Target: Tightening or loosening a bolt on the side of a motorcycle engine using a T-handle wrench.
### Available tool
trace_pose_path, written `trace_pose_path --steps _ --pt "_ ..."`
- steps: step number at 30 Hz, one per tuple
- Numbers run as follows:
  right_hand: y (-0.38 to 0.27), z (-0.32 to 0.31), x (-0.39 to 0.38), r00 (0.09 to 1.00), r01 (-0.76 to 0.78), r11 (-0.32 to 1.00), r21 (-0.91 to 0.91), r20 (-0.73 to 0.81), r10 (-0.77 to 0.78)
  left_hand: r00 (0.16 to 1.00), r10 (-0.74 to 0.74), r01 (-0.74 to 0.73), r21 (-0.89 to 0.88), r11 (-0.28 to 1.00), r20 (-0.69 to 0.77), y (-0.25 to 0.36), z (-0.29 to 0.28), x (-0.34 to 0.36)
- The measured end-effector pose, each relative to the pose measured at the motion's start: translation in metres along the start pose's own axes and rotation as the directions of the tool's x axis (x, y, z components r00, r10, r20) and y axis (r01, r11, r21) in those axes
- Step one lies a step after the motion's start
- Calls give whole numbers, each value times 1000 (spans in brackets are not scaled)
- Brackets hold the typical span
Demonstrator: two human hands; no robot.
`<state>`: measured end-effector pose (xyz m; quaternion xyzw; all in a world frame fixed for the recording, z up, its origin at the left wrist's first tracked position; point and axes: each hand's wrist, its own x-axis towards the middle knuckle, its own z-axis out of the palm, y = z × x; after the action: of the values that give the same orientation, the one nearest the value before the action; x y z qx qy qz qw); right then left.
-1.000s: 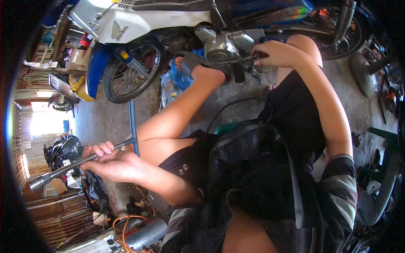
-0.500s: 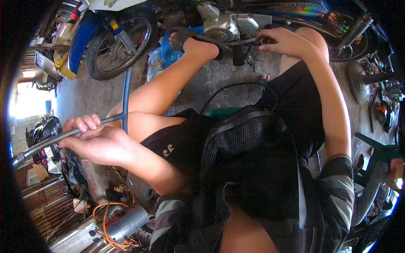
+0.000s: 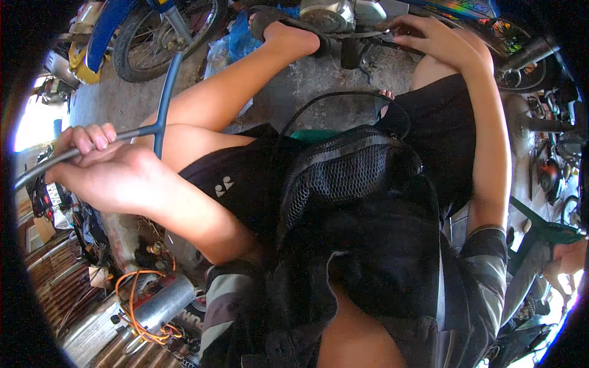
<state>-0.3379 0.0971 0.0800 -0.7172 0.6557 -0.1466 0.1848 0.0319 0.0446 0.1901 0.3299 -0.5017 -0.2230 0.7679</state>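
My left hand (image 3: 101,162) is closed around the grey metal shaft of a T-handle wrench (image 3: 164,98), held out to the left above the floor. Its crossbar stands beyond my wrist, near my bent left leg, and the shaft's far end runs to the picture's left rim. By my right knee, my right hand (image 3: 432,40) has its fingers loosely bent and apart. Its fingertips are close to a metal lever or pedal (image 3: 374,38) low on a motorcycle, below the silver engine (image 3: 328,15). Whether they touch it, I cannot tell.
A blue motorcycle's front wheel (image 3: 165,43) stands at the far left, beside blue and clear plastic bags (image 3: 239,46). At lower left lie a silver cylinder (image 3: 162,300) and an orange hose (image 3: 132,306). A dark green chair (image 3: 540,230) and another person's hand (image 3: 567,257) are at right.
The whole view has shifted, with the motorcycles now higher up. My left hand has moved outward to the left with the wrench, whose crossbar now leans more. My right hand stays by the lever.
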Motion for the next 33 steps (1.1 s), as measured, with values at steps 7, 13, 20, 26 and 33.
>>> trace_pose_path --steps 7,13,20,26,33 --pt "-6 -6 11 999 13 998 66 43 -16 998 8 -8 -10 1000 -64 0 0 3" --pt "-13 -10 10 997 -53 999 -1 48 53 996 9 -9 4 1000 -86 1 -5 6" --pt "1 -4 19 997 -48 988 148 61 40 994 45 -43 24 999 -95 1 -8 7" --pt "34 7 29 999 10 975 224 35 -18 989 72 -72 1 997 -127 0 -7 9" --pt "57 13 33 997 -80 949 306 29 74 989 103 -103 5 995 -106 0 -7 8"
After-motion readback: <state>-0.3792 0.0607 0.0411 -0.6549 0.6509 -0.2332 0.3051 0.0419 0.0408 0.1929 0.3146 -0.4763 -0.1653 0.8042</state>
